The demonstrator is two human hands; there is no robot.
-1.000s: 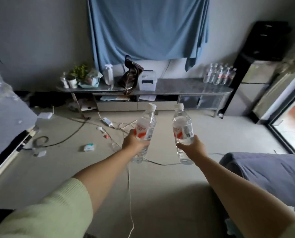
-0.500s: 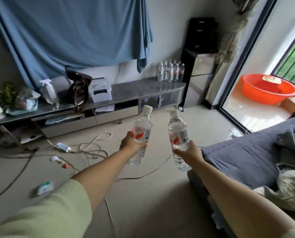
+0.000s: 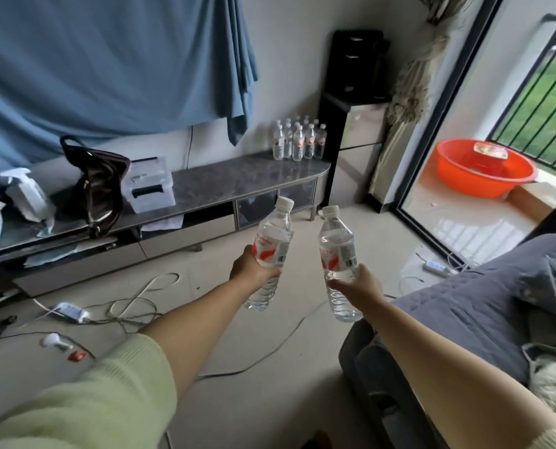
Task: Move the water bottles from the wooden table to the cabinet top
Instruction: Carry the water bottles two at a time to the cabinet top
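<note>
Water bottles, two of them, are standing near-upright mid-frame: the left hand (image 3: 252, 270) is gripping the left bottle (image 3: 271, 254), the right hand (image 3: 356, 283) the right bottle (image 3: 338, 257). Both are pointing toward the cabinet top (image 3: 237, 176), above and slightly left, where a bottle cluster (image 3: 299, 140) is waiting (right hand looks nearer).

Single head-worn wide-angle view, looking forward and down along both outstretched arms, cabinet (image 3: 244, 176) well ahead

Cabinet top (image 3: 237, 176) cut off left; bottle cluster (image 3: 297, 140) labels unreadable.
</note>
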